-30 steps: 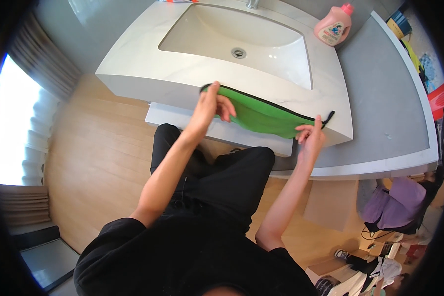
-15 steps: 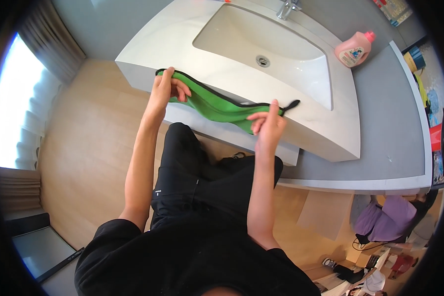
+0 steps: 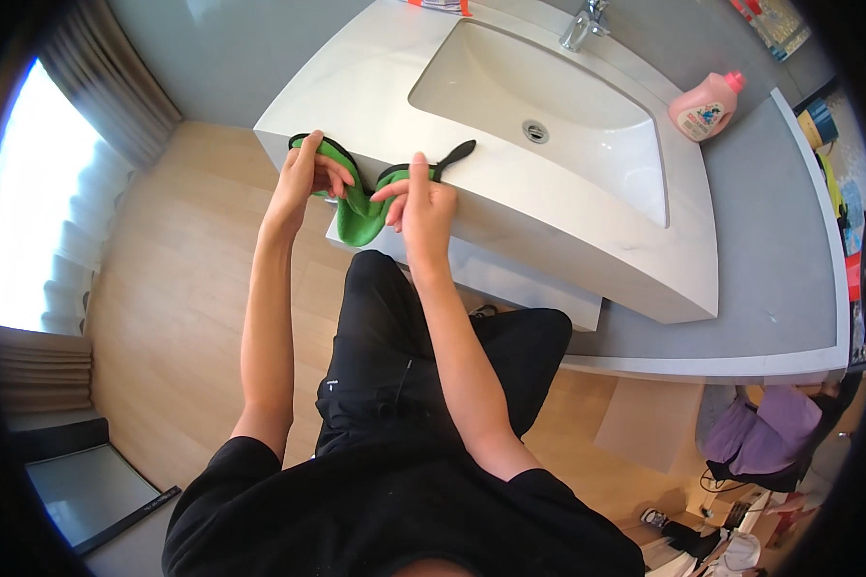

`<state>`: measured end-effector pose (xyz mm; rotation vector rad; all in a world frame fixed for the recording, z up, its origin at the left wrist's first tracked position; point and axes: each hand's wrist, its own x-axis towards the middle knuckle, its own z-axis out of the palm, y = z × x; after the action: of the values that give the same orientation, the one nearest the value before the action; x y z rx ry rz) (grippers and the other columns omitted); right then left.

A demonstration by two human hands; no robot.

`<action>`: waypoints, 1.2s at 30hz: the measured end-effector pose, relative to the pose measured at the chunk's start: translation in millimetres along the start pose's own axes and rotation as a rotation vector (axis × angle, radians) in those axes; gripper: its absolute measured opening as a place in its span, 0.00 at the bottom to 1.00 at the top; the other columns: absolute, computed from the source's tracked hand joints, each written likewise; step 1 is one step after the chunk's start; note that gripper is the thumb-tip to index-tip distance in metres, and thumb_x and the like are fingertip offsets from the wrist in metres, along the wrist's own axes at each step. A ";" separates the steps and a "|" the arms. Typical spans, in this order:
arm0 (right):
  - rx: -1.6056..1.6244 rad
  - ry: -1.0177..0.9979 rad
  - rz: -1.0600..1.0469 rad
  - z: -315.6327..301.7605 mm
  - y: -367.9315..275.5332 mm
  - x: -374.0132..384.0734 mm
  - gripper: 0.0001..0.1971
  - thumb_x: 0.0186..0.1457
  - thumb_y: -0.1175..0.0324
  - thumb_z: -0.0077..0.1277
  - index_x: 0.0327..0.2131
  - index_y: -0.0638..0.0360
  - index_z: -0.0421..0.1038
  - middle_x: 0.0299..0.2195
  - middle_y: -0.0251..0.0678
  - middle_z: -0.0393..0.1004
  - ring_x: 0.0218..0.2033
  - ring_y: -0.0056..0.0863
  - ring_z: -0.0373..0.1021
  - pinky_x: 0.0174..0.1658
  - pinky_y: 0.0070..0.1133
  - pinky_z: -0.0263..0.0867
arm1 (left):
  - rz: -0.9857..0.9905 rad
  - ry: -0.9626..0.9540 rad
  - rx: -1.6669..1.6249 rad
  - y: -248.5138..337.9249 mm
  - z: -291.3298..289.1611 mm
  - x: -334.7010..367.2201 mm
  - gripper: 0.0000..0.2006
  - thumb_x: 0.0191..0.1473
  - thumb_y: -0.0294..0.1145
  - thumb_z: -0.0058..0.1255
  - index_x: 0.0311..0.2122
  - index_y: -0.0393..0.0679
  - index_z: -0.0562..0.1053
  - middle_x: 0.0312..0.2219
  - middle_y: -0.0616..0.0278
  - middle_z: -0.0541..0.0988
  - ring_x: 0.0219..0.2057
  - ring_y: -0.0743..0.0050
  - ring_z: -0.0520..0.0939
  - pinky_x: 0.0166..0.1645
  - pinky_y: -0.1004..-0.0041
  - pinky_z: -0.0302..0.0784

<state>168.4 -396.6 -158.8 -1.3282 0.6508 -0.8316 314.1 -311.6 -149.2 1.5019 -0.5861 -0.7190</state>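
Note:
Between my two hands sags a green cloth [image 3: 360,223] with a black edging and a black hanging loop at its right end. My left hand [image 3: 308,176] pinches its left end, thumb on top, by the front edge of the white washbasin counter [image 3: 380,125]. About a hand's width or two to the right, my right hand [image 3: 420,200] grips the other end, and the loop [image 3: 457,154] sticks out past it over the counter. The cloth's middle folds downward in front of the counter edge. Part of the cloth is hidden behind my fingers.
Behind the counter edge lies the white sink [image 3: 520,87] with a chrome tap [image 3: 583,27]. A pink detergent bottle [image 3: 707,106] stands to its right, an orange-and-white packet [image 3: 441,6] at the back. A lower white ledge [image 3: 520,279] juts out above my knees. Purple fabric [image 3: 762,433] shows far right.
My right hand has moved left toward my left hand, so the stretched cloth now folds and droops between them. The view has shifted slightly, moving the sink rightward.

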 end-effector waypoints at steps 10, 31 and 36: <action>0.111 0.295 0.036 -110.8 -14.7 -18.8 0.35 0.64 0.52 0.33 0.13 0.70 0.72 0.08 0.35 0.66 0.07 0.16 0.54 0.13 0.13 0.49 | -0.026 -0.037 -0.048 -3.0 11.8 -1.6 0.35 0.61 0.52 0.25 0.16 0.34 0.73 0.09 0.58 0.70 0.15 0.70 0.72 0.29 0.75 0.70; 0.074 0.696 -0.043 -305.0 -34.9 -49.1 0.30 0.60 0.50 0.40 0.14 0.67 0.69 0.05 0.31 0.58 0.06 0.18 0.49 0.15 0.18 0.54 | -0.037 -0.424 -0.102 -12.4 214.5 -56.1 0.40 0.62 0.56 0.17 0.16 0.34 0.73 0.09 0.60 0.70 0.13 0.74 0.71 0.25 0.77 0.68; 0.035 0.767 -0.044 -355.8 -46.9 -58.3 0.29 0.60 0.50 0.42 0.15 0.66 0.69 0.05 0.29 0.54 0.08 0.18 0.49 0.18 0.19 0.56 | -0.056 -0.511 -0.136 -9.4 245.6 -66.3 0.39 0.62 0.54 0.16 0.16 0.35 0.73 0.09 0.60 0.70 0.13 0.75 0.71 0.25 0.78 0.67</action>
<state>-160.5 -551.5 -166.9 -0.9681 1.1933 -1.3972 87.5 -427.6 -151.6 1.2117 -0.8596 -1.1768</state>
